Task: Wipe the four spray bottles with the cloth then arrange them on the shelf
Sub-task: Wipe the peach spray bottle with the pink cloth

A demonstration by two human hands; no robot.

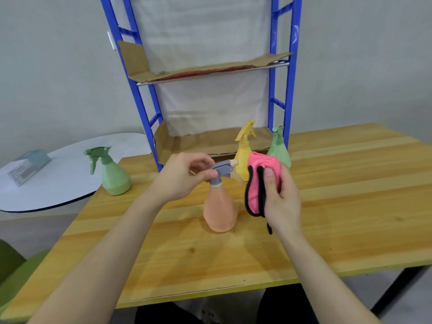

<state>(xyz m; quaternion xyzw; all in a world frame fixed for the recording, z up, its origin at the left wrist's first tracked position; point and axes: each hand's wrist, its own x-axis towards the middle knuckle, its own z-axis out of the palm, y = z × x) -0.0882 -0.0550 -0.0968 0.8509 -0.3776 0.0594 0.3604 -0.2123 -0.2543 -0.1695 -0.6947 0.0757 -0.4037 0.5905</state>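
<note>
Left grip (184, 176) pinches orange bottle (219, 206) trigger head; right grip (278, 195) clamps pink cloth (257, 183). Wiping step: you bring cloth onto bottle next.

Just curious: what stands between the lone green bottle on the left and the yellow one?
In the head view, the orange bottle, its grey trigger held by the left hand.

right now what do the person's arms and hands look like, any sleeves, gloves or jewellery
Both arms are bare from the bottom edge of the view up to the hands, with no sleeve in sight. The left hand and the right hand wear no gloves, and no ring, watch or bracelet shows on the fingers or wrists. The right thumbnail looks short and unpainted.
</note>
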